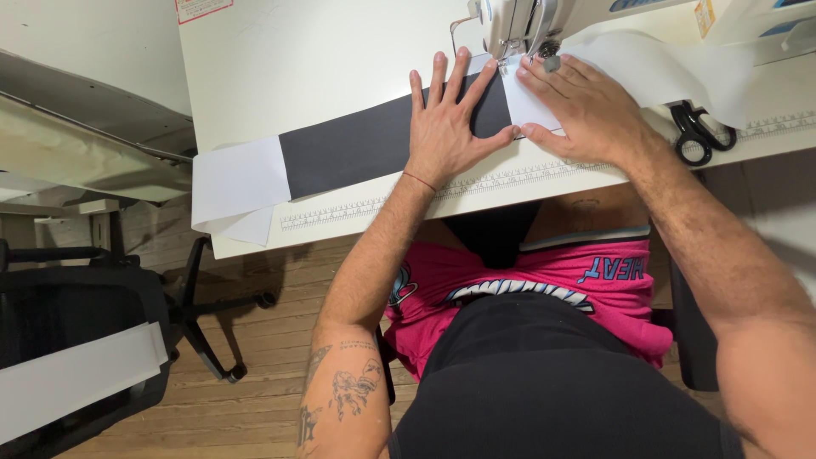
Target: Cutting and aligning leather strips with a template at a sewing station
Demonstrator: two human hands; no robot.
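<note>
The white worktop (280, 76) carries a long strip of cloth, part black (357, 144), part white (234, 183). The white end hangs off the edge, not yet sewn, I think. A sewing machine (518, 21) sits at the far side. The left hand (446, 127) lies flat, fingers spread, on the black cloth. The right hand (586, 110) presses flat on white cloth beside the needle. Black scissors (697, 132) rest nearby.

A long strip of black and white fabric (374, 144) is laid across the white sewing table (289, 59), black-handled scissors (697, 132) placed to its right.
</note>
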